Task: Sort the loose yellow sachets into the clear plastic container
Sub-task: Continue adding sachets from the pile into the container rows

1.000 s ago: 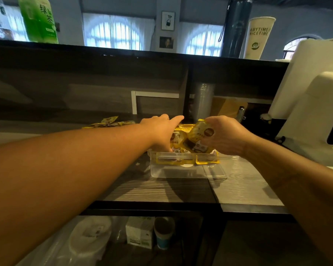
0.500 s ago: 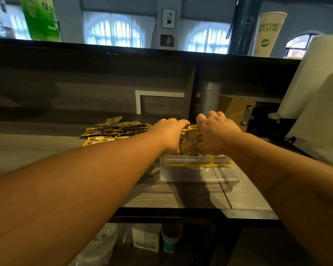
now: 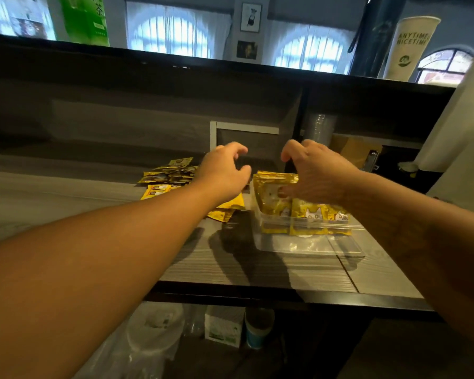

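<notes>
**Between batches: both hands free over the sachets**

Grey wood-grain bench (image 3: 230,258) under a dark raised counter carries the work, with arched windows bright in the background. On it stands the clear rectangular plastic container (image 3: 312,242), a row of yellow foil sachets (image 3: 274,203) already upright along its far side. Just left of the container lies the loose pile of yellow sachets (image 3: 167,176), spread flat and overlapping toward the back of the bench.

The left hand (image 3: 225,173) hovers above the right edge of that pile, fingers loosely curled and grasping nothing. The right hand (image 3: 318,176) hangs over the standing row, fingers spread and released, its thumb close to the top of the nearest sachet; whether it touches cannot be told.

The task looks partly done, with much of the pile left. The sensible step is another pickup by the left hand. It would go best by taking a small stack from the near edge of the pile, squaring it, and slotting it upright against the row while the right hand steadies the sachets already standing, since these could tip forward into the vacant front of the container.
</notes>
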{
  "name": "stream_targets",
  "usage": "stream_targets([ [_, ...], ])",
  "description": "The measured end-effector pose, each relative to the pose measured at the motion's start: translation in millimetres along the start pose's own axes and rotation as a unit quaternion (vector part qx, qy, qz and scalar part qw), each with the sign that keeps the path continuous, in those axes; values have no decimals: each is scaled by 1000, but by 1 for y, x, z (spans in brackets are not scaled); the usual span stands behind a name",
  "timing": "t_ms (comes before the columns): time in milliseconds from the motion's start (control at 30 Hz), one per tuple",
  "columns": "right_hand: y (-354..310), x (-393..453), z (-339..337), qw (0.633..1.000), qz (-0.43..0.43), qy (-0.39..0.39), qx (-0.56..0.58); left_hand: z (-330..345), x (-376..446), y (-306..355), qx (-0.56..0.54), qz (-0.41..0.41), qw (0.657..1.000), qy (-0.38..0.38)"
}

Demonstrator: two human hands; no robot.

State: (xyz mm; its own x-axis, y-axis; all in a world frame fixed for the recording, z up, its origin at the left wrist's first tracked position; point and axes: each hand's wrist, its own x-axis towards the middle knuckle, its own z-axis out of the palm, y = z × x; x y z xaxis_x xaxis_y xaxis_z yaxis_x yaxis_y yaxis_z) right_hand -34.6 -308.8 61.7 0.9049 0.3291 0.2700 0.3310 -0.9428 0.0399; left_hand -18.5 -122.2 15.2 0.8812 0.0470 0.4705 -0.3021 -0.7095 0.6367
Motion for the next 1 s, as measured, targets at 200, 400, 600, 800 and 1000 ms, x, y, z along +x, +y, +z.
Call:
stream_targets([
  [200,-86,14,8,995,-57,29,79,-43,-25,-83,176,-45,982,-59],
  [400,-157,34,58,995,8,-42,88,-56,-43,-121,234,-56,965,-107],
  [600,-160,42,110,982,118,-102,107,-51,-49,-124,201,-56,977,-40],
  [800,-150,39,114,982,98,-22,159,-54,-46,-125,197,-38,980,-3],
  [1000,-139,39,115,974,95,22,203,-61,-41,-131,38,-18,990,134],
])
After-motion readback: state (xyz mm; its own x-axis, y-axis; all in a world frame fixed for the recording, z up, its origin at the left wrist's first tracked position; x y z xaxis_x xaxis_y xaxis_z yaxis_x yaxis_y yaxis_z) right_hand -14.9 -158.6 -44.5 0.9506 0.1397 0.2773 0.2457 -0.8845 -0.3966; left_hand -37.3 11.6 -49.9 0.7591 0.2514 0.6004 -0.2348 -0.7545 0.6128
